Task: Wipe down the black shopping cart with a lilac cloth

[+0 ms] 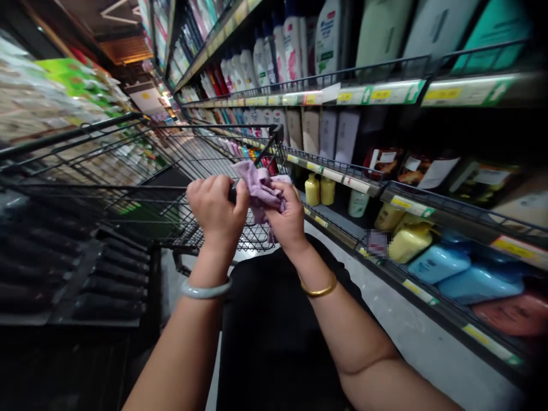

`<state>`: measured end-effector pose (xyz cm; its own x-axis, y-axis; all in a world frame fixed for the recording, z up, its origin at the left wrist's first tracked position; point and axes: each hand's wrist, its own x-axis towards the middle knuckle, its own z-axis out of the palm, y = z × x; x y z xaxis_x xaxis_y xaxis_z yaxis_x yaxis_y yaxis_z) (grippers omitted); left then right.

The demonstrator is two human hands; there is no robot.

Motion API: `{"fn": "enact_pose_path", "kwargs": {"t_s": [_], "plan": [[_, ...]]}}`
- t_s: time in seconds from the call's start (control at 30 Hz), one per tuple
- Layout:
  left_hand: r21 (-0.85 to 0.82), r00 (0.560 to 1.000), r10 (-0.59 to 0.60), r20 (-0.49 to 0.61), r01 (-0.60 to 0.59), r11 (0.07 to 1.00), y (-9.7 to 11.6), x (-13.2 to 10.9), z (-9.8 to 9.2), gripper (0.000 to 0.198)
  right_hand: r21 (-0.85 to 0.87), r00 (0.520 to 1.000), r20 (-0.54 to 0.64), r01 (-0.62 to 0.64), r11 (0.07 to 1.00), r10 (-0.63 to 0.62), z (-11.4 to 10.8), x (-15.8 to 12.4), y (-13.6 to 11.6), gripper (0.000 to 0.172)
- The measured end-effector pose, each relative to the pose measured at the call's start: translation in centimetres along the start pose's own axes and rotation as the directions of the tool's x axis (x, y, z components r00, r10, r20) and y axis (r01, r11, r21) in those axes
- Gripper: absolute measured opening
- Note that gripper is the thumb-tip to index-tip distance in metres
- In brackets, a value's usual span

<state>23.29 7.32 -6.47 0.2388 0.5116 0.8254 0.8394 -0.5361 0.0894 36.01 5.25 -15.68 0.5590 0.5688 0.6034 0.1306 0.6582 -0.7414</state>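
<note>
My left hand [218,208] is closed around a dark bar of the black wire shopping cart [276,137], a short stretch of which shows beside the thumb. My right hand [287,217] grips a crumpled light-purple cloth [259,188], its fingers pressed into the folds. The cloth bunches up between the two hands, right by the left thumb, over the near end of the cart. Part of the bar is hidden behind the cloth and fingers.
Shelves with price-label edges [377,94] run along the right, holding shampoo bottles [329,40], yellow pump bottles [312,189] and blue bottles [440,262]. Blurred packaged goods [64,85] stand on the left. Dark stacked items [111,274] lie at lower left. Pale floor [385,308] shows below the shelves.
</note>
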Motion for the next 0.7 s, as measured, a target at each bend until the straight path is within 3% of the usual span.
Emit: {"fn": "enact_pose_path", "kwargs": {"t_s": [0.13,0.17,0.27,0.33,0.43,0.53,0.63,0.7], "plan": [[-0.020,1.000,-0.021,-0.010,0.020,1.000,0.1,-0.5,-0.3,0.031,-0.022,0.956,-0.051,-0.290,0.957,0.289,0.0,-0.6,1.4,0.029],[-0.027,1.000,-0.025,-0.009,0.025,0.999,0.1,-0.7,-0.5,0.030,-0.020,0.959,-0.051,-0.280,0.960,0.279,0.0,-0.6,1.2,0.027],[-0.054,0.999,-0.033,-0.020,0.032,0.998,0.1,-1.0,-1.0,0.031,-0.012,0.998,-0.021,-0.063,0.998,0.063,0.2,-0.5,-0.3,0.027],[-0.062,0.998,-0.037,-0.041,0.034,0.998,0.1,-1.3,-1.3,0.032,-0.011,1.000,-0.014,0.025,1.000,-0.025,0.3,-0.5,-0.7,0.028],[-0.051,0.997,-0.034,-0.072,0.030,0.998,0.1,-1.5,-1.8,0.031,0.007,0.993,-0.045,-0.107,0.994,0.107,0.4,-0.7,0.8,0.029],[-0.044,0.996,-0.019,-0.085,0.016,0.999,0.1,-1.8,-2.2,0.031,0.059,0.951,-0.127,-0.277,0.959,0.283,0.1,-0.6,2.0,0.032],[-0.047,0.996,-0.018,-0.085,0.014,0.999,0.1,-2.1,-2.6,0.030,0.070,0.981,-0.148,-0.120,0.990,0.129,0.0,-0.3,1.0,0.033],[-0.053,0.996,-0.023,-0.087,0.018,0.998,0.1,-2.2,-2.8,0.030,0.043,0.999,-0.053,0.006,0.999,-0.004,0.1,-0.2,0.3,0.033]]}}
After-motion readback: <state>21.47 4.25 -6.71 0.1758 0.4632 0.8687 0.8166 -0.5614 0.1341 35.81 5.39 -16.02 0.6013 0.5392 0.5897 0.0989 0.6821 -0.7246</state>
